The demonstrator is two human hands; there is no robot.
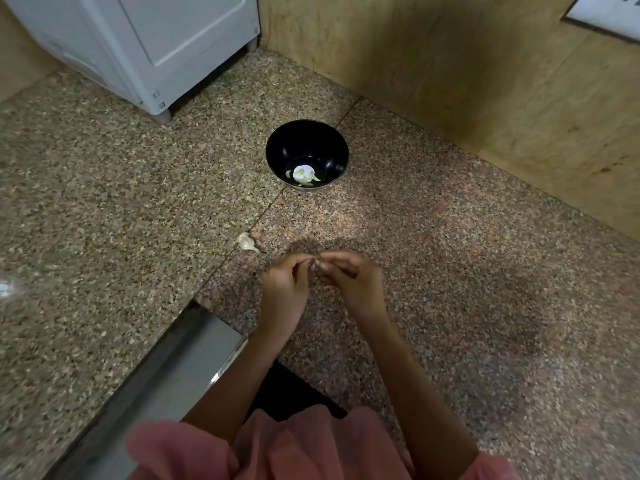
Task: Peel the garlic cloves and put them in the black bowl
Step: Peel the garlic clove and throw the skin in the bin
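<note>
Both hands meet low over the granite counter [450,271], left hand [285,282] and right hand [349,275] pinching one small garlic clove [316,263]. It looks light, papery and slippery; best gripped at its ends. The black bowl [277,147] sits farther back.

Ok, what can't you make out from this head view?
Head view:
- clove pinched between left hand and right hand: fingertips hide it; peel state unclear.
- pieces in black bowl: too small, glare; uncountable.
- loose garlic: too small to tell skin or clove.
</note>
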